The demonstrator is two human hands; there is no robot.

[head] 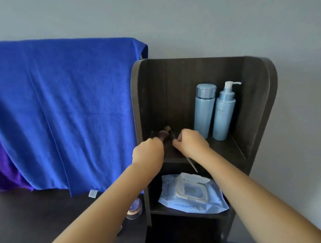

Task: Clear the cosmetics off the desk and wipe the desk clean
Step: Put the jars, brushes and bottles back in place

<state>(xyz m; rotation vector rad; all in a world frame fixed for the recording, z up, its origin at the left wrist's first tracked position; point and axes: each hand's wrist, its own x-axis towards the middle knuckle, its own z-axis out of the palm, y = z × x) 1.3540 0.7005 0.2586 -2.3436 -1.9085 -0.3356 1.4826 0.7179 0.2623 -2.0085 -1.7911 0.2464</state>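
Both hands, the left hand (148, 150) and right hand (190, 142), grasp makeup brushes (165, 133) on the shelf unit (257, 103) top tier; recommend laying them flat at nine o'clock of the blue bottles (214, 110), handles fully inside.

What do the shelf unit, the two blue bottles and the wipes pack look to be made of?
Shelf unit: dark wood-grain board, matte, probably laminate. Capped bottle and pump bottle: pale blue plastic by the look, smooth with a soft sheen. Wipes pack: soft crinkled film with a hard plastic flip lid.

Home dressing corner, dark shelf unit (258, 95), skincare bottles (214, 112), wipes pack (193, 195)
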